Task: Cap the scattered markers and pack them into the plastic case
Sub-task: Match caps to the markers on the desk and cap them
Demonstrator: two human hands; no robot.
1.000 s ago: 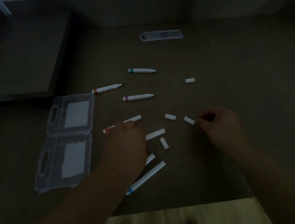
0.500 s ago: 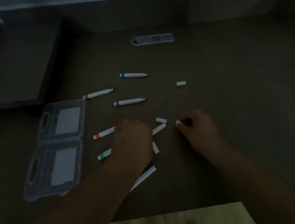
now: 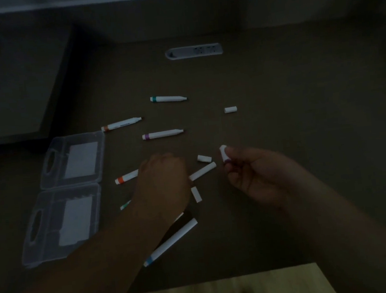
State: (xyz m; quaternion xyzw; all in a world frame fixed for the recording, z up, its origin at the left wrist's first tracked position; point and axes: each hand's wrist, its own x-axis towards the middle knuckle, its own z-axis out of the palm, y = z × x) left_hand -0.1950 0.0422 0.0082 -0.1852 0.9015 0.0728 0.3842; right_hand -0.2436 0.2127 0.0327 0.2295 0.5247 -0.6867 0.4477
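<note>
The clear plastic case (image 3: 100, 154) lies open and flat at the left. Uncapped white markers are scattered on the dark table: teal-banded (image 3: 168, 98), brown-banded (image 3: 121, 124), purple-banded (image 3: 162, 134), blue-banded (image 3: 170, 241). My left hand (image 3: 162, 184) curls down over the orange-banded marker (image 3: 127, 177), hiding its right end and my fingertips. A green-banded tip (image 3: 125, 205) pokes out from under my wrist. My right hand (image 3: 255, 176) pinches a white cap (image 3: 223, 152) above the table. Loose caps lie at the far right (image 3: 230, 109), between the hands (image 3: 204, 158) and lower (image 3: 196, 194).
A white marker piece (image 3: 202, 171) lies between my hands. A socket strip (image 3: 193, 51) is set into the table at the back. A raised dark block (image 3: 7, 92) fills the back left. The table's front edge (image 3: 222, 280) runs just below my forearms.
My right hand picked a cap off the table, lifted it and brought it left. My left hand settled over the orange-banded marker, which stays where it lay.
</note>
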